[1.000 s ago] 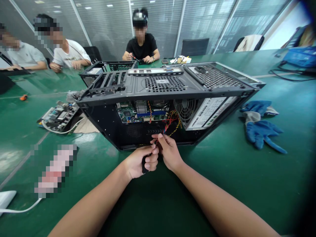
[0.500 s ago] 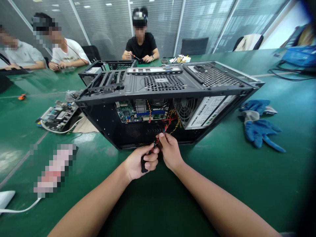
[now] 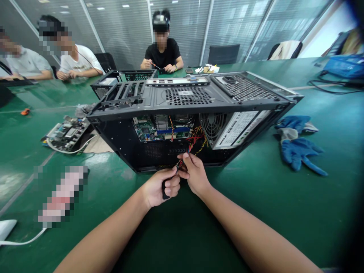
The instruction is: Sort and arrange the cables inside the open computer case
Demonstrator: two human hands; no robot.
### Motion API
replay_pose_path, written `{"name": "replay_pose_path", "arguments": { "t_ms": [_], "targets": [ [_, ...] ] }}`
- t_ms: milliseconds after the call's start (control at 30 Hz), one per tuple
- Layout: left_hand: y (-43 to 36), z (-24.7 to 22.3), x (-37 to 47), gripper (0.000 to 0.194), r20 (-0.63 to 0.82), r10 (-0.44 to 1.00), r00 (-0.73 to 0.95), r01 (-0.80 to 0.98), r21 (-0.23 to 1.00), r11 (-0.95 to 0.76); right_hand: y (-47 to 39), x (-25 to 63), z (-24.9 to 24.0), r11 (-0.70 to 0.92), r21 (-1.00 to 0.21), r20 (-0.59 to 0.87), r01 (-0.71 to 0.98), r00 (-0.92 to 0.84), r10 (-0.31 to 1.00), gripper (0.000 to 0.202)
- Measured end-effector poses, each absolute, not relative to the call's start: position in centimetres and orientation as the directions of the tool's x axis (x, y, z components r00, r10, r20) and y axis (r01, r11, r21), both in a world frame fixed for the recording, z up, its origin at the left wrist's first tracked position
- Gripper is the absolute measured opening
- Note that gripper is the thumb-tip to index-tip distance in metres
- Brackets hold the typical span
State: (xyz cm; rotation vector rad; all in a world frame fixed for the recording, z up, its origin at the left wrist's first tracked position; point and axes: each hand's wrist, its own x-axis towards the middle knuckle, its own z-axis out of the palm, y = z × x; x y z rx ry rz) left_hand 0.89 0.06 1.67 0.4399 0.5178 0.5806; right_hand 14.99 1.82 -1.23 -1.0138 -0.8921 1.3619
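Observation:
An open black computer case point(image 3: 187, 96) lies on its side on the green table point(image 3: 256, 204), its open side facing me. Inside I see a green motherboard point(image 3: 148, 131), a power supply with a fan point(image 3: 227, 131) and a bundle of red, yellow and black wires point(image 3: 196, 140). My left hand point(image 3: 160, 187) is closed around a black connector point(image 3: 164, 189) at the case's front edge. My right hand point(image 3: 195, 172) pinches the coloured wires just above that connector. The two hands touch.
Blue work gloves point(image 3: 298, 148) lie to the right of the case. A loose circuit board point(image 3: 66, 132) with a white cable sits at the left. A second black case point(image 3: 113, 81) stands behind. Three people sit at the far side of the table.
Both hands stay on the connector and wires; the fingers have shifted slightly, and the view has barely moved.

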Motion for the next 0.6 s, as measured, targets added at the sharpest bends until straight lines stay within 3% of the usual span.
{"name": "replay_pose_path", "arguments": {
  "t_ms": [233,600],
  "targets": [
    [0.33,1.4,1.01,0.022,-0.377,0.603,0.703,-0.361,0.542,0.759,2.01,14.92,-1.39,-0.053,-0.922,-0.08,-0.384,0.054,0.995,0.043],
    [0.03,1.34,1.73,0.031,-0.384,0.764,0.518,-0.167,0.831,0.531,1.97,15.14,-0.7,-0.124,-0.914,-0.118,-0.385,-0.041,0.992,0.043]
  ]
}}
